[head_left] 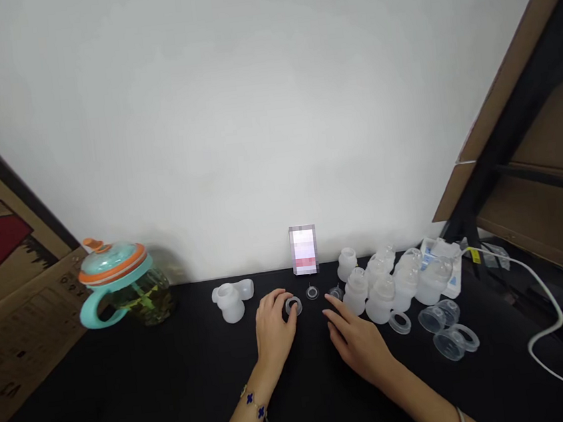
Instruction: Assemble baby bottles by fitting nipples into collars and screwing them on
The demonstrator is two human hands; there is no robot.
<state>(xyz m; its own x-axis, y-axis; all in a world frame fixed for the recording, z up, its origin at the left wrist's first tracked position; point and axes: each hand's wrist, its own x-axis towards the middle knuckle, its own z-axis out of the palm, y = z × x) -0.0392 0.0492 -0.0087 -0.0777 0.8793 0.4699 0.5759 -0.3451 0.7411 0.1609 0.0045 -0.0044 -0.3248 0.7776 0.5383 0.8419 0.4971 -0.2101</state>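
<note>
My left hand [275,326] has its thumb and fingers curled at the edge of a translucent bottle collar ring [298,301], gripping it at the table surface. My right hand [358,344] lies with its fingers stretched out and holds nothing. Just beyond its fingertips is a small clear bottle nipple [337,292]. Between the two hands, a little farther back, rests a small round clear part with a thin stem [312,293]. Several white baby bottles [381,301] with clear domed caps stand close to the right hand's far side. Beside them lies another collar ring [400,322].
Open white bottles [231,303] are at the left. A teal-and-orange lidded jug [122,281] stands farther left. A lit phone [304,250] leans on the wall. Clear caps [449,344] lie at the right, near a white cable [545,284]. Cardboard [19,346] flanks the black table [179,389].
</note>
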